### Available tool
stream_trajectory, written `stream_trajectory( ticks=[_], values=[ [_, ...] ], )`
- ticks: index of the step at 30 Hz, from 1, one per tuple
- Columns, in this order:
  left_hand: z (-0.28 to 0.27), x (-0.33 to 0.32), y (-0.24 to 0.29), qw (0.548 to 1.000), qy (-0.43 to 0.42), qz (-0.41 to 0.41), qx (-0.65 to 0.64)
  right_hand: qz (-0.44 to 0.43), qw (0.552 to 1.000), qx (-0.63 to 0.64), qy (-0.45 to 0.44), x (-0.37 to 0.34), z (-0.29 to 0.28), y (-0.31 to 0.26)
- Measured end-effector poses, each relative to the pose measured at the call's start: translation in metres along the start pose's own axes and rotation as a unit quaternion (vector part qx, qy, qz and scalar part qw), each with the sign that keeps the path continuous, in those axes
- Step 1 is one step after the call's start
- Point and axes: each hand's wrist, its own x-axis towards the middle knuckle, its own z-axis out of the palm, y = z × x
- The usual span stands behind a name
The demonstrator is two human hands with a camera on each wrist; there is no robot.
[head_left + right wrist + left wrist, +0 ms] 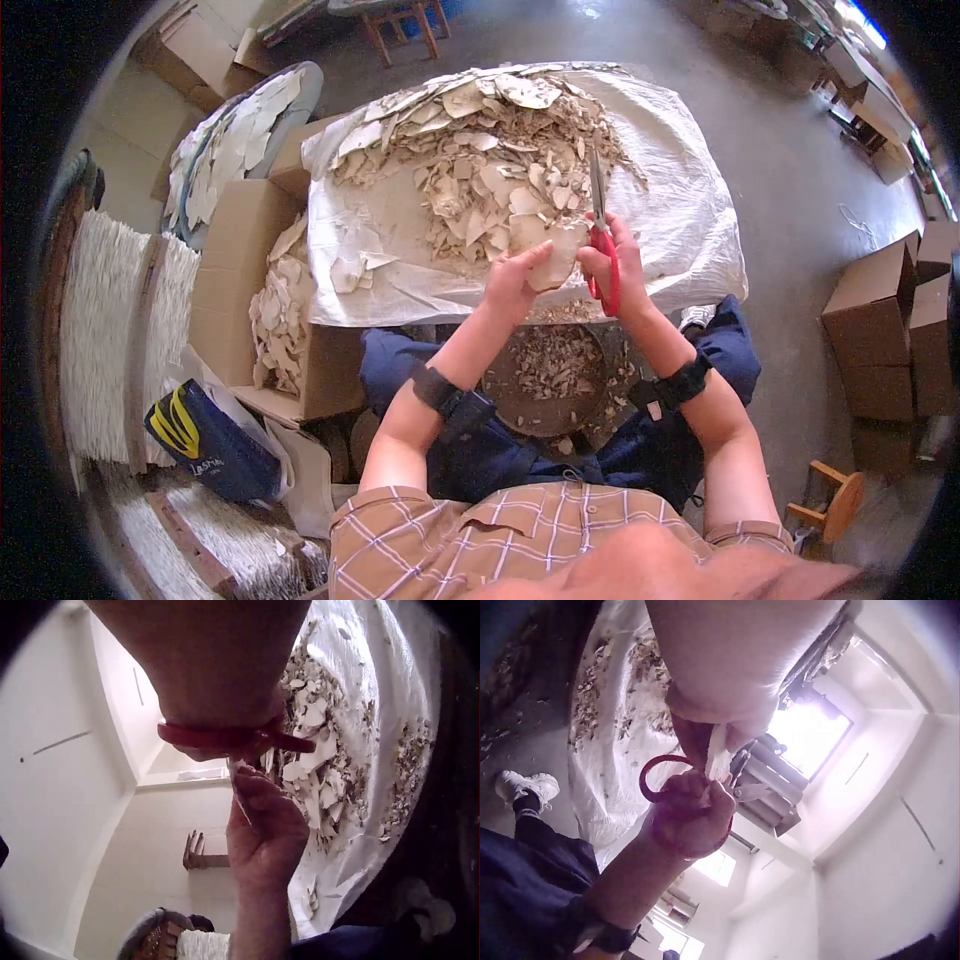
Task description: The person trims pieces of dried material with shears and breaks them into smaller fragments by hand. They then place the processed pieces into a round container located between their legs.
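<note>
My left hand [515,282] pinches a flat, pale, thin dried slice [558,258] between thumb and fingers. In my right hand [626,258] are scissors [612,275] with red handles, their metal blades pointing away from me. The right thumb and fingertips come right up to the slice's edge. From the left wrist view, the slice [718,754] stands edge-on between both hands, with a red handle loop around the right hand [690,814]. A heap of similar slices [480,205] lies just beyond the hands on a white cloth [690,200].
Below the hands, between the knees, a round container [500,395] holds small trimmings. At left stands an open cardboard box [235,270] of slices, with a dark blue bag [215,450] near it. Cardboard boxes [870,330] and a wooden stool [838,500] are at right.
</note>
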Motion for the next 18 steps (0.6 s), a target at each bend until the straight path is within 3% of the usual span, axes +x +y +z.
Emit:
stream_trajectory(
  ticks=[5, 10, 13, 14, 16, 17, 18],
  values=[
    [-0.005, 0.002, 0.001, 0.994, -0.065, -0.066, -0.058, 0.105, 0.981, 0.141, -0.077, 0.006, -0.006, -0.012],
    [-0.003, 0.002, 0.001, 0.991, -0.099, -0.020, -0.087, 0.090, 0.968, 0.228, -0.047, 0.008, 0.003, -0.004],
    [-0.002, 0.001, 0.003, 0.996, -0.054, 0.029, -0.071, 0.116, 0.969, 0.218, 0.026, 0.006, 0.010, -0.006],
    [-0.006, 0.003, 0.009, 0.996, -0.049, 0.033, -0.068, 0.117, 0.968, 0.222, 0.021, 0.007, 0.008, -0.005],
    [-0.013, 0.006, 0.022, 0.999, 0.041, 0.034, 0.007, 0.166, 0.982, 0.072, -0.055, 0.006, -0.002, -0.005],
    [-0.020, 0.007, 0.026, 0.999, 0.040, 0.035, 0.003, 0.163, 0.984, 0.018, -0.076, 0.003, -0.005, -0.005],
    [-0.029, 0.008, 0.030, 0.986, 0.041, 0.117, 0.108, 0.161, 0.984, 0.011, -0.073, 0.000, -0.005, -0.007]
  ],
)
